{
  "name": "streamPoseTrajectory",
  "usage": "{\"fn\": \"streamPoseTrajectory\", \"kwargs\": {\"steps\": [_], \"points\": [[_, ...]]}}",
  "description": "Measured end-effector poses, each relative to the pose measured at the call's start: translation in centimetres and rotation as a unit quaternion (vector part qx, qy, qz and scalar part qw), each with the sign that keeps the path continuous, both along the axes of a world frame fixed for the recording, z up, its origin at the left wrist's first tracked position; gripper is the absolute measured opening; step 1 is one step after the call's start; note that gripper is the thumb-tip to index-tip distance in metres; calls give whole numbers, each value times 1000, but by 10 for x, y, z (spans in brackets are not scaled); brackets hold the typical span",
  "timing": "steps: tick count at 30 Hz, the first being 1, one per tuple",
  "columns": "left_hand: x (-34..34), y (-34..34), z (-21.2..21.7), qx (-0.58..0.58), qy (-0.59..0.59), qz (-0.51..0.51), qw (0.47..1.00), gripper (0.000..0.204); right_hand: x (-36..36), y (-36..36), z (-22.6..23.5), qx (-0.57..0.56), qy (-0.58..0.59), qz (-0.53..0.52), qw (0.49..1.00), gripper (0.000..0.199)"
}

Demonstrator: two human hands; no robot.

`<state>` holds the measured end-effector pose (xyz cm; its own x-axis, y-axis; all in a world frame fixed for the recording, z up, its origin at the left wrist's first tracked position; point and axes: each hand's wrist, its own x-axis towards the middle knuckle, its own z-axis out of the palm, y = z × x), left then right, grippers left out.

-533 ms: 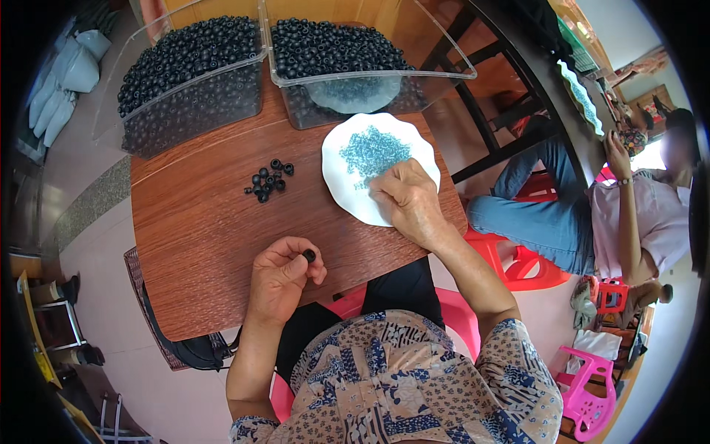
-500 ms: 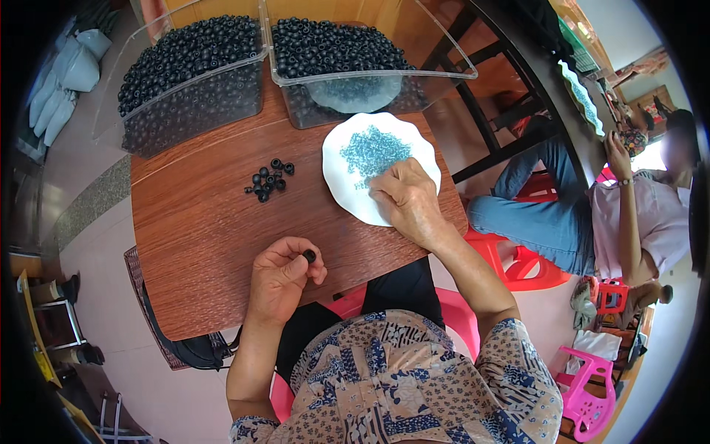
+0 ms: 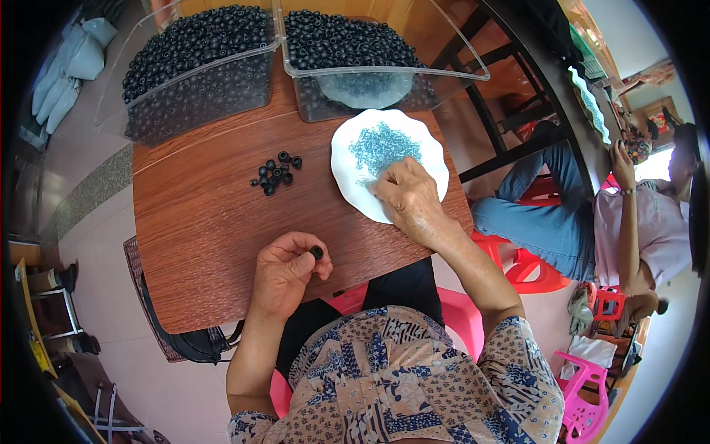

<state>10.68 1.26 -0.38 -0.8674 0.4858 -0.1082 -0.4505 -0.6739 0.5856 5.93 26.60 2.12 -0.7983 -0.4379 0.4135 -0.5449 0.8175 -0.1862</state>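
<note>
My left hand (image 3: 285,270) pinches one small black ring-shaped bead (image 3: 316,252) between thumb and fingers above the near part of the brown wooden table (image 3: 200,222). My right hand (image 3: 408,198) rests on a white wavy-edged plate (image 3: 347,148), fingertips down among a heap of tiny light-blue beads (image 3: 381,146); whether it grips any is hidden. A small cluster of black ring beads (image 3: 275,173) lies on the table left of the plate.
Two clear plastic bins heaped with black beads stand at the table's far edge, one left (image 3: 192,66), one right (image 3: 355,52). A person in a pink top (image 3: 636,229) sits at the right by red and pink stools. Dark chairs stand beyond the plate.
</note>
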Motion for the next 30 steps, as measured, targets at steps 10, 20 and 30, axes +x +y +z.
{"fn": "streamPoseTrajectory", "kwargs": {"steps": [10, 20, 30], "points": [[2, 3, -1, 15, -3, 22, 1000, 23, 1, -8, 12, 68, 9, 23, 997, 21], [2, 0, -2, -1, 6, 23, 1000, 25, -1, 8, 27, -94, -41, -35, 994, 17], [2, 1, -3, 5, 5, 24, 1000, 26, -7, 0, 7, 19, -9, -23, 999, 15]]}}
